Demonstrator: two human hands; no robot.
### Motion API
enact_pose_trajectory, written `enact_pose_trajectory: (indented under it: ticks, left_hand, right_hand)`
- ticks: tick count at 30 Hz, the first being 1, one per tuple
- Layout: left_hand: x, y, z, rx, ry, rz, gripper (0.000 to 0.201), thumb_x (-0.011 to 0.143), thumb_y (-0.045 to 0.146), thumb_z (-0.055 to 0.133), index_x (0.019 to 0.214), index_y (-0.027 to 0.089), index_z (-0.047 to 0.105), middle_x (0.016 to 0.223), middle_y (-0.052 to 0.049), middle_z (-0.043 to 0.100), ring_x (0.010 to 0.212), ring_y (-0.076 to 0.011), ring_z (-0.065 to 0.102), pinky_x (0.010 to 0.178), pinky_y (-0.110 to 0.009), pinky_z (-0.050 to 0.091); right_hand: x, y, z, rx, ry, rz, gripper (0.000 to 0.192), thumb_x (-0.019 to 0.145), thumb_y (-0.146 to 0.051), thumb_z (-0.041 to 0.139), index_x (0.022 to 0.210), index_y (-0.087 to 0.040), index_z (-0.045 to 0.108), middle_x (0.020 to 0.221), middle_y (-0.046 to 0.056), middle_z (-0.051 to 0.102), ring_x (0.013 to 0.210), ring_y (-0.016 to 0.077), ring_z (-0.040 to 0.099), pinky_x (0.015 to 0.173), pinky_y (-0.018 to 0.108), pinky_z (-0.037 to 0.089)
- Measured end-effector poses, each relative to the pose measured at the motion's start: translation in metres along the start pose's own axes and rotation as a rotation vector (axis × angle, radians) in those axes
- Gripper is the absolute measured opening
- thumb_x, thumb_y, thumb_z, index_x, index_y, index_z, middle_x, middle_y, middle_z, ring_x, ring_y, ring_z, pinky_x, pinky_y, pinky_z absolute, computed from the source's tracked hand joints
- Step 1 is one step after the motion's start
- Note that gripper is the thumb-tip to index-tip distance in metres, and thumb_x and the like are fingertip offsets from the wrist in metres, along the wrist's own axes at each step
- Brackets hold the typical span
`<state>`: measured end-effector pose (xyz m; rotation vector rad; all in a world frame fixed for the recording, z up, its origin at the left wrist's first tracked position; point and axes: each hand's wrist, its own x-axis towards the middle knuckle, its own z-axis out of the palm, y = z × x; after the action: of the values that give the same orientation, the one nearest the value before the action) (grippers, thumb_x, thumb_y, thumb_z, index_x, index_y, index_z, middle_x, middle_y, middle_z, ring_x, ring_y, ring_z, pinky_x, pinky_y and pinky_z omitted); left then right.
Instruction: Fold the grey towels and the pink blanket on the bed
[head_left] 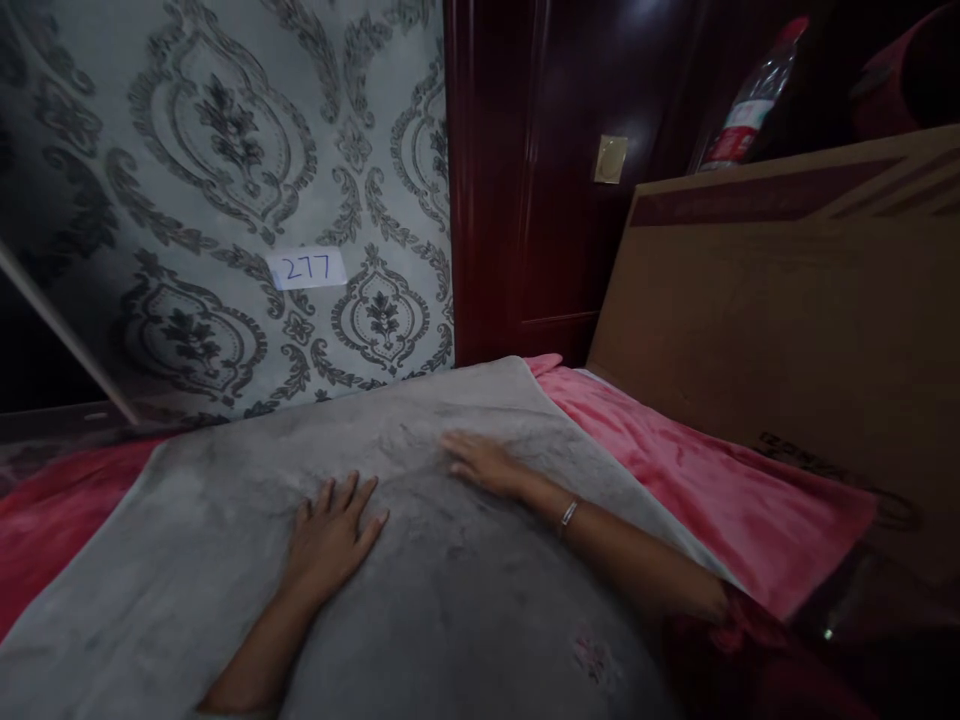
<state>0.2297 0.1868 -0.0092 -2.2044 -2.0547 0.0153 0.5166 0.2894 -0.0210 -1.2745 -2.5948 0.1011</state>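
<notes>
- Left hand (334, 535) flat, fingers spread, pressing the grey blanket (450, 600).
- Right hand (480, 462) flat on it too, apparently empty.
- Pink sheet (675, 470) beneath.

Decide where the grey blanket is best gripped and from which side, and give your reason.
Probably the grey blanket is best pinched at its far right corner, reaching forward and right over the pink cover. There its edge lies exposed; under the flat left hand and right hand it offers no fold.

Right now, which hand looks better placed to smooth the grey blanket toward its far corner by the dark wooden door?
Probably the right hand: it lies flat on the grey blanket nearer that corner; the left hand rests further back.
</notes>
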Motion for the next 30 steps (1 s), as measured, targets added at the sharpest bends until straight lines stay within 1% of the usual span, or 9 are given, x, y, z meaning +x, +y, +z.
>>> enact_pose_trajectory:
  ticks: [2, 3, 8, 10, 13, 16, 19, 25, 30]
  left_hand:
    - [0.000, -0.001, 0.001, -0.010, 0.000, 0.004, 0.061, 0.099, 0.050, 0.039, 0.156, 0.028, 0.040, 0.164, -0.005, 0.032, 0.152, -0.0385, 0.026, 0.117, -0.060, 0.027]
    - [0.000, -0.002, 0.002, -0.021, 0.001, 0.003, 0.061, 0.099, 0.050, 0.039, 0.156, 0.028, 0.041, 0.164, -0.005, 0.032, 0.152, -0.0384, 0.026, 0.118, -0.060, 0.027]
    - [0.000, -0.004, 0.007, -0.074, 0.019, 0.012, 0.062, 0.098, 0.052, 0.041, 0.155, 0.030, 0.042, 0.164, -0.005, 0.033, 0.152, -0.0380, 0.025, 0.118, -0.062, 0.025]
    - [-0.001, -0.005, 0.009, -0.084, 0.023, 0.017, 0.062, 0.098, 0.054, 0.040, 0.155, 0.030, 0.043, 0.164, -0.005, 0.033, 0.152, -0.0382, 0.026, 0.118, -0.063, 0.024]
    - [-0.001, -0.004, 0.009, -0.094, 0.003, 0.005, 0.063, 0.097, 0.055, 0.039, 0.155, 0.030, 0.042, 0.165, -0.004, 0.031, 0.153, -0.0382, 0.024, 0.119, -0.064, 0.022]
    - [-0.002, -0.003, 0.007, -0.106, -0.028, -0.008, 0.065, 0.097, 0.057, 0.039, 0.156, 0.031, 0.041, 0.166, -0.003, 0.029, 0.154, -0.0374, 0.022, 0.120, -0.063, 0.021]
    - [-0.003, -0.003, 0.006, -0.123, -0.034, -0.007, 0.066, 0.096, 0.058, 0.039, 0.157, 0.031, 0.040, 0.166, -0.003, 0.028, 0.154, -0.0377, 0.022, 0.120, -0.063, 0.021]
    - [-0.007, -0.002, 0.006, -0.164, -0.033, 0.010, 0.065, 0.097, 0.059, 0.039, 0.157, 0.032, 0.040, 0.166, -0.004, 0.030, 0.153, -0.0398, 0.022, 0.119, -0.066, 0.020]
    - [-0.007, 0.003, -0.004, -0.237, -0.062, 0.024, 0.067, 0.097, 0.061, 0.040, 0.158, 0.031, 0.038, 0.166, -0.006, 0.029, 0.153, -0.0410, 0.020, 0.119, -0.067, 0.018]
  right_hand:
    - [0.012, 0.007, 0.002, 0.020, -0.092, -0.073, 0.050, 0.105, -0.047, 0.039, 0.155, -0.037, 0.041, 0.163, -0.007, 0.033, 0.151, 0.0187, 0.028, 0.123, 0.039, 0.023]
    - [0.014, 0.020, -0.001, 0.007, -0.111, -0.027, 0.050, 0.105, -0.047, 0.040, 0.154, -0.037, 0.042, 0.163, -0.007, 0.032, 0.152, 0.0193, 0.027, 0.124, 0.040, 0.022]
    - [-0.004, 0.117, -0.035, -0.084, -0.051, 0.381, 0.055, 0.105, -0.040, 0.031, 0.157, -0.024, 0.039, 0.164, 0.009, 0.030, 0.152, 0.0347, 0.025, 0.118, 0.065, 0.022]
    - [-0.006, 0.134, -0.042, -0.111, -0.030, 0.471, 0.054, 0.104, -0.037, 0.030, 0.154, -0.023, 0.045, 0.161, 0.011, 0.037, 0.149, 0.0397, 0.029, 0.112, 0.071, 0.027]
    - [0.011, 0.121, -0.037, -0.144, 0.020, 0.478, 0.053, 0.102, -0.029, 0.030, 0.147, -0.016, 0.054, 0.154, 0.017, 0.047, 0.145, 0.0385, 0.037, 0.114, 0.066, 0.028]
    - [0.035, 0.091, -0.017, -0.134, 0.045, 0.240, 0.054, 0.103, -0.034, 0.034, 0.154, -0.021, 0.045, 0.159, 0.011, 0.041, 0.151, 0.0283, 0.028, 0.122, 0.052, 0.022]
    - [0.048, 0.081, -0.001, -0.083, -0.023, 0.080, 0.056, 0.104, -0.043, 0.034, 0.159, -0.030, 0.035, 0.165, 0.005, 0.029, 0.153, 0.0264, 0.023, 0.122, 0.055, 0.020]
    - [0.048, 0.092, 0.003, -0.087, -0.043, 0.341, 0.056, 0.105, -0.041, 0.024, 0.160, -0.030, 0.031, 0.167, 0.004, 0.025, 0.154, 0.0249, 0.021, 0.122, 0.058, 0.019]
    - [0.052, 0.048, 0.010, -0.092, -0.055, 0.347, 0.061, 0.104, -0.049, 0.022, 0.161, -0.029, 0.030, 0.167, 0.008, 0.024, 0.153, 0.0358, 0.020, 0.114, 0.069, 0.026]
